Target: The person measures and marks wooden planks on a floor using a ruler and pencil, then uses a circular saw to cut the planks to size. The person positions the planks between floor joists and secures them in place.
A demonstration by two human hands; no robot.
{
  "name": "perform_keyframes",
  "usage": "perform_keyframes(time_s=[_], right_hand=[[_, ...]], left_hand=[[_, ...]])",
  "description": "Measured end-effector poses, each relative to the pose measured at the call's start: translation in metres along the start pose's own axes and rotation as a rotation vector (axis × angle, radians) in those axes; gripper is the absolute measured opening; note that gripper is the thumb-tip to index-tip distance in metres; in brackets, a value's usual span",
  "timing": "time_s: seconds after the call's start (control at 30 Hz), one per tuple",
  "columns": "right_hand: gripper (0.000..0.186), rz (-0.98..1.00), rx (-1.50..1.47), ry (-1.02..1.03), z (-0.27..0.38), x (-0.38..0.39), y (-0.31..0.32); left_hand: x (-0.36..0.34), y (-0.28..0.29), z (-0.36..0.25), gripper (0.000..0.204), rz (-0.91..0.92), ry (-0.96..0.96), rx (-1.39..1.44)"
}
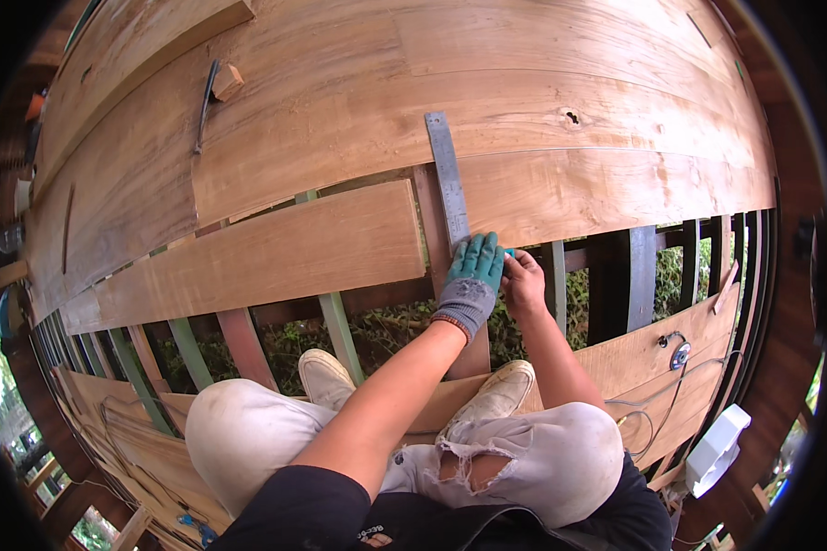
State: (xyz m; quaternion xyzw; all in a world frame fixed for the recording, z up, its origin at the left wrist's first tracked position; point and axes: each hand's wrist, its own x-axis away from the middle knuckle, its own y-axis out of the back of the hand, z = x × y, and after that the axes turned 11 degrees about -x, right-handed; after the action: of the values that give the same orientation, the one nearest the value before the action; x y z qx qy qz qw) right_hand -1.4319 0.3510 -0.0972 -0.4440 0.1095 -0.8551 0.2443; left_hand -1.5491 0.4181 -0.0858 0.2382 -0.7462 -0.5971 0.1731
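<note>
On grained wood (pixel 606 188), metal ruler (pixel 447 174); gloved hand (pixel 472 275)

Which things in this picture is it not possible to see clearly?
In the head view:
Near end of the metal ruler: under the gloved left hand.
Whether the right hand grips something: hidden by its own fingers.
Ruler markings: too small.
Black shirt: cut off by the lower edge.

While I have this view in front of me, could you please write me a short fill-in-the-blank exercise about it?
1. The left hand wears a green and grey ____.
2. The bare hand is the person's ____ one.
3. In the picture, the plank that stops short of the metal ruler lies to its ____.

Missing words: glove; right; left.
</note>
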Motion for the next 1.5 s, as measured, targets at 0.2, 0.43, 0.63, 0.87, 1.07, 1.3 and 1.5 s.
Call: perform_keyframes(time_s=[0.2, 0.43, 0.63, 0.87, 1.07, 1.3, 1.5], right_hand=[[0.013, 0.003, 0.006, 0.0, -0.001, -0.001, 0.003], [0.013, 0.017, -0.007, -0.002, -0.001, -0.002, 0.005], [0.012, 0.029, -0.002, -0.001, 0.001, -0.003, 0.006], [0.014, 0.05, 0.073, -0.004, 0.006, -0.003, 0.007], [0.013, 0.063, 0.072, -0.019, 0.008, -0.001, 0.004], [0.011, 0.036, 0.081, -0.041, 0.009, -0.002, 0.004], [0.011, 0.046, 0.073, -0.044, 0.01, -0.001, 0.003]], left_hand=[[-0.002, 0.0, -0.003, 0.047, -0.007, 0.023, -0.026], [-0.002, 0.001, -0.005, 0.046, 0.033, 0.037, -0.02], [-0.004, 0.003, -0.005, 0.044, 0.04, 0.045, -0.009], [-0.005, 0.004, -0.005, 0.046, 0.062, 0.055, 0.006], [-0.005, 0.005, -0.004, 0.045, 0.016, 0.045, -0.001], [-0.005, 0.005, -0.004, 0.044, 0.009, 0.054, 0.007], [-0.006, 0.004, -0.004, 0.044, -0.011, 0.061, -0.015]])
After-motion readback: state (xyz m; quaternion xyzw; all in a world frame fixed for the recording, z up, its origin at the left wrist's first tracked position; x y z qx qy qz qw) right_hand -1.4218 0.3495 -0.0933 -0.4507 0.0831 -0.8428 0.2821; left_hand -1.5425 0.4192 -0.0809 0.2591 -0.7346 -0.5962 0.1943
